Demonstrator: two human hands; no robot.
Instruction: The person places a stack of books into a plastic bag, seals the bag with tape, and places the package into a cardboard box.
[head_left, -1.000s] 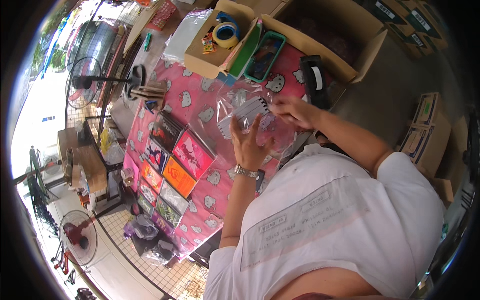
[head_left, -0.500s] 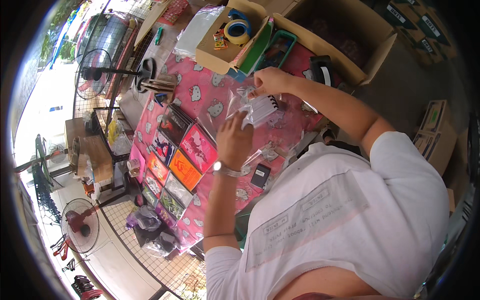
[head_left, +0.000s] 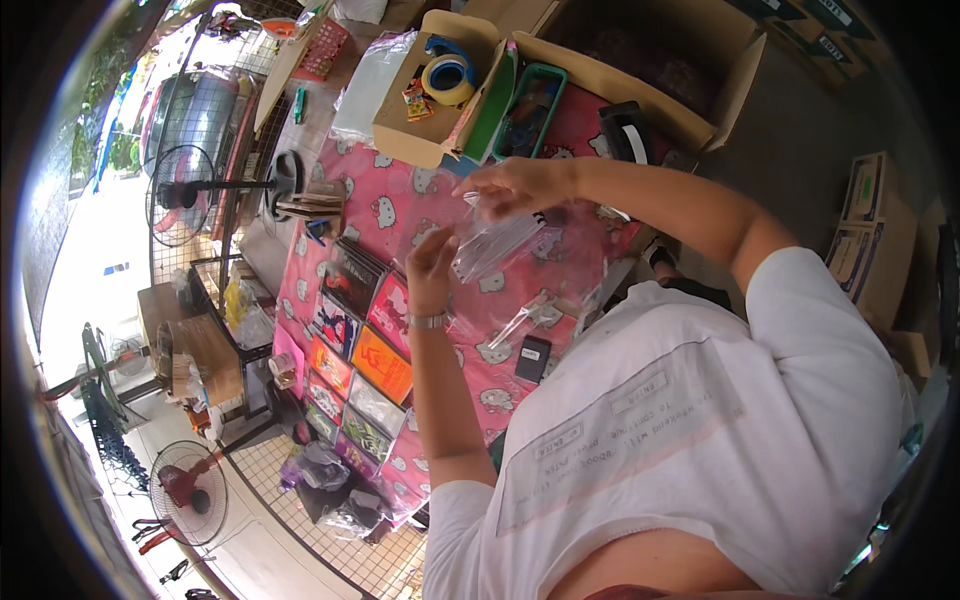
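Between my hands is a clear plastic sleeve point(head_left: 488, 250) with a white spiral-bound notebook point(head_left: 515, 233) inside; the black coil shows at its right end. My left hand point(head_left: 433, 268) pinches the sleeve's left edge, fingertips together. On the far side, my right hand point(head_left: 520, 186) bends its fingers over the upper edge of the sleeve and grips the plastic. Sleeve and notebook are just above a table with a pink cartoon-print cover point(head_left: 470, 385). Left of my left hand lie rows of colourful flat packs point(head_left: 380, 365).
A cardboard box point(head_left: 400, 130) with tape rolls stands at the back, beside a green tray point(head_left: 530, 112) and a large open carton point(head_left: 690, 115). A tape dispenser point(head_left: 625, 135) is near my right forearm. A small black box point(head_left: 533, 358) lies near the table's front edge.
My left hand has turned and moved left and up to the sleeve's edge. My right hand has moved slightly left and down, and the notebook lies more covered by plastic. The view has shifted.
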